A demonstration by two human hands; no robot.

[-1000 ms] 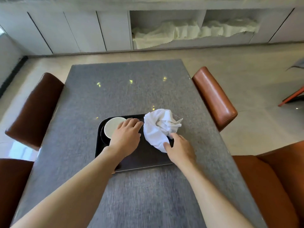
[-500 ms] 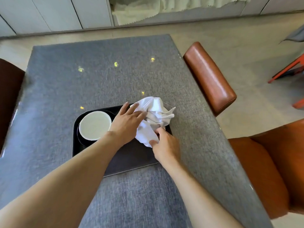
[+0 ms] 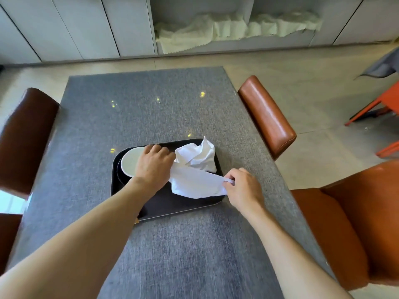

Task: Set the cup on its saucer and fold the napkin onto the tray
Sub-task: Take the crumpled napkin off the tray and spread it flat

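Observation:
A black tray [image 3: 172, 203] lies on the grey table. A white cup [image 3: 129, 161] sits at the tray's left on a dark saucer [image 3: 118, 171], partly hidden by my left hand. A white napkin [image 3: 194, 169] is on the tray's right half, crumpled at the back and stretched out toward the front. My left hand [image 3: 154, 165] grips the napkin's left edge with its fingers curled. My right hand [image 3: 243, 188] pinches the napkin's right corner near the tray's right rim.
The grey table [image 3: 151, 113] stretches far ahead of the tray. Brown leather chairs stand at the left [image 3: 23, 137], the right [image 3: 265, 115] and the near right [image 3: 349, 223]. White cabinets with cloth on open shelves [image 3: 233, 29] line the back wall.
Both hands have taken hold of the napkin and pulled its front part apart sideways. My right hand moved right toward the tray's rim. The napkin is less bunched.

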